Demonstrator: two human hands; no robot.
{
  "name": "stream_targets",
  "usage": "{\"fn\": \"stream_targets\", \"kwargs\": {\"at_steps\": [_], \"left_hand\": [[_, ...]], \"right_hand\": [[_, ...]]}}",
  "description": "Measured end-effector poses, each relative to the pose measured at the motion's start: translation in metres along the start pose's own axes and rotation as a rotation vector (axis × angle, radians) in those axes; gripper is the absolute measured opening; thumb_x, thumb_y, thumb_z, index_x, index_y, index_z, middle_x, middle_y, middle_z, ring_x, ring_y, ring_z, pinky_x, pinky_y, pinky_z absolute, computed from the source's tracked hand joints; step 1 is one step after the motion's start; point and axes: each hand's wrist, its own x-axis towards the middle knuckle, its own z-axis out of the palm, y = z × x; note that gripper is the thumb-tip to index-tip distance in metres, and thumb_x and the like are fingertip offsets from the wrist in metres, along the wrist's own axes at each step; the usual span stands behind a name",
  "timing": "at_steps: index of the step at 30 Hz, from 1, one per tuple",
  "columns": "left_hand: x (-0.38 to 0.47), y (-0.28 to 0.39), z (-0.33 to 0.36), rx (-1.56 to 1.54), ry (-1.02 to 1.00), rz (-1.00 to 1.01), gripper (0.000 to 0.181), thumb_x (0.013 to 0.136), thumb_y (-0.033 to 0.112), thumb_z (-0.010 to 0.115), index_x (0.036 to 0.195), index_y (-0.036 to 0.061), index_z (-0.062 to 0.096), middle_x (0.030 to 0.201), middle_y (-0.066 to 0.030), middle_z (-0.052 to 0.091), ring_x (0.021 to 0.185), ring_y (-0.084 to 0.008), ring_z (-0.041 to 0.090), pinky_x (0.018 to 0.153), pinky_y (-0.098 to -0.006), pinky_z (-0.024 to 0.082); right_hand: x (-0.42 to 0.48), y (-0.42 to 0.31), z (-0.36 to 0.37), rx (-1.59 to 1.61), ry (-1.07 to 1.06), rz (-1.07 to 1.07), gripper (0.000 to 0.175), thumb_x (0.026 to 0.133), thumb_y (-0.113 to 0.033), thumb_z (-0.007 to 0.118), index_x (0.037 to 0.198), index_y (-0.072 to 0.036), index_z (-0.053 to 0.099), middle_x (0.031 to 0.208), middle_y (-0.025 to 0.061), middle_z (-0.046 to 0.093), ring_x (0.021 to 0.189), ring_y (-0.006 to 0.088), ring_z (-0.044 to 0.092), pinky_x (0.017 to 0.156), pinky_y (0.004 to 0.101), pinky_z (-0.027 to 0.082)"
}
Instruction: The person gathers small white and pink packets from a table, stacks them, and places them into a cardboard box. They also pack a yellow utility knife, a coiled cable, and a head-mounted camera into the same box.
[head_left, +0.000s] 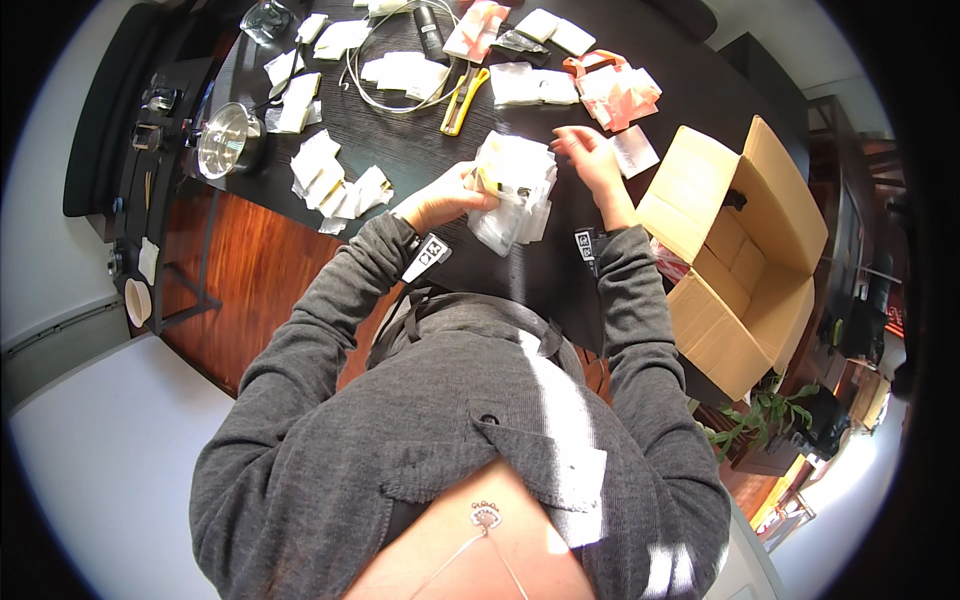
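Observation:
My left hand (448, 198) grips the left side of a bunch of small clear and white plastic packets (514, 180) above the dark table near its front edge. Just right of the bunch, my right hand (589, 156) is raised with its fingers apart and nothing seen between them. A flat white packet (634, 151) lies beside its wrist. Beyond my hands lie a yellow utility knife (464, 102), a coil of pale cable (351, 69) and a black cylindrical bottle (430, 34). Pink plastic packaging (616, 91) rests at the right. A loose pile of packets (337, 184) lies left of my left hand.
An open cardboard box (739, 262) stands at the right. A steel pot (229, 142) is at the table's left edge, and a clear glass container (267, 21) behind it. More white packets (405, 74) are spread over the back of the table. A plant (766, 412) is at lower right.

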Motion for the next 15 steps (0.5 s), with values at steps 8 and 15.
{"fn": "stream_targets", "kwargs": {"at_steps": [8, 15], "left_hand": [[0.000, 0.006, 0.005, -0.086, 0.109, 0.074, 0.058, 0.071, 0.010, 0.071, 0.123, 0.0020, 0.045, 0.116, -0.0047, 0.054, 0.104, -0.0135, 0.050, 0.093, -0.0292, 0.037], [-0.002, 0.006, -0.003, -0.112, 0.135, 0.059, 0.055, 0.072, 0.011, 0.070, 0.121, 0.0023, 0.047, 0.113, -0.0040, 0.055, 0.103, -0.0131, 0.051, 0.093, -0.0291, 0.038]], "right_hand": [[0.025, 0.037, -0.044, -1.163, 0.699, 0.273, 0.067, 0.064, -0.033, 0.075, 0.120, -0.009, 0.049, 0.123, 0.0117, 0.049, 0.123, 0.0285, 0.037, 0.096, 0.0448, 0.036], [0.015, 0.030, -0.017, -1.163, 0.370, 0.123, 0.026, 0.074, -0.027, 0.066, 0.094, -0.011, 0.064, 0.090, 0.0116, 0.065, 0.084, 0.0288, 0.062, 0.072, 0.0373, 0.049]]}}
